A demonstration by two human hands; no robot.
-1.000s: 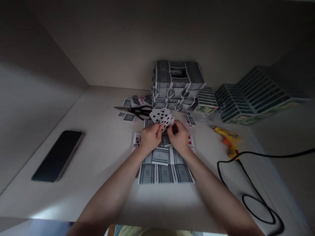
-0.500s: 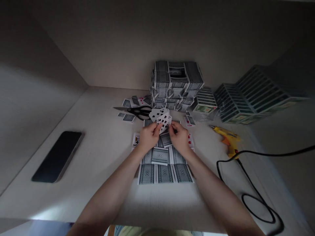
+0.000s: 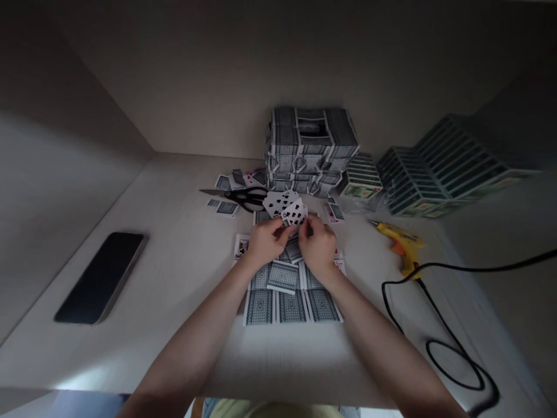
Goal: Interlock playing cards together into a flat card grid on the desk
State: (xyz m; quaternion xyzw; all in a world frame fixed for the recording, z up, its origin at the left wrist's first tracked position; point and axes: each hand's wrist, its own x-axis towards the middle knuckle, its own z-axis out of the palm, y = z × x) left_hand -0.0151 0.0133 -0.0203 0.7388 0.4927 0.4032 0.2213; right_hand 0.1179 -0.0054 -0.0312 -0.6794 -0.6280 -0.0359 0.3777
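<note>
Head view: the left hand and right hand hold a spade card between them.
The fingers of both hands are pinched at the card's near edge, just in front of a fan of spade cards. Nearer the person, patterned face-down cards lie in rows on the table. Black-handled scissors lie left of the fan, near a tall card-built block. A yellow glue gun lies to the right; a phone is well apart at left.
</note>
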